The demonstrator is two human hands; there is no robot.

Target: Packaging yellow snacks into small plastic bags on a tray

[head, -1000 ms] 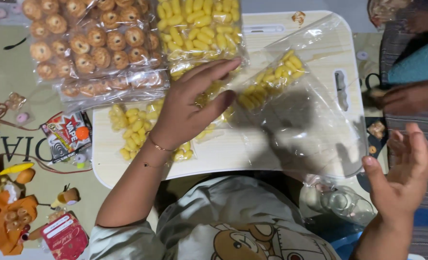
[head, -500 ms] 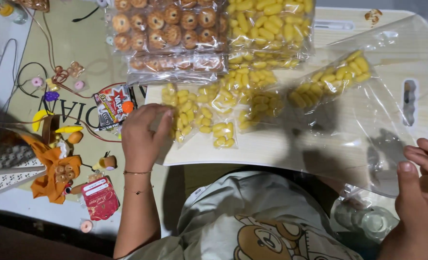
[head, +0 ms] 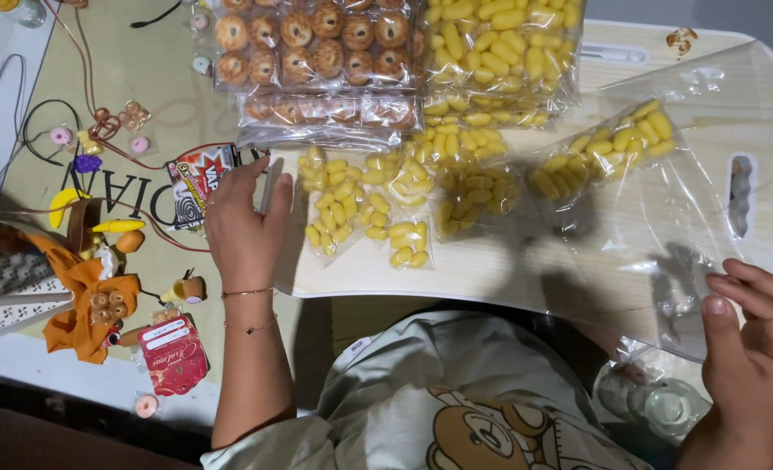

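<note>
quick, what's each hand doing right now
Left hand: curled at the board edge, on a small bag.
Right hand: pinching the clear bag.

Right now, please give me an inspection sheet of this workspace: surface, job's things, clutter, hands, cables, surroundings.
Surface: pale wood board lying on a beige mat.
Job's things: big clear bag partly filled with yellow snacks; small snack bags beside it; cookie packs stacked at the top.
Clutter: orange toy, red card, printed packet, small charms.
Hands: left hand at the board's left edge, by a small bag; right hand pinches the big bag's corner.
Cables: thin cords on the mat.
Surroundings: person's bear-print shirt; glass jars lower right.
</note>
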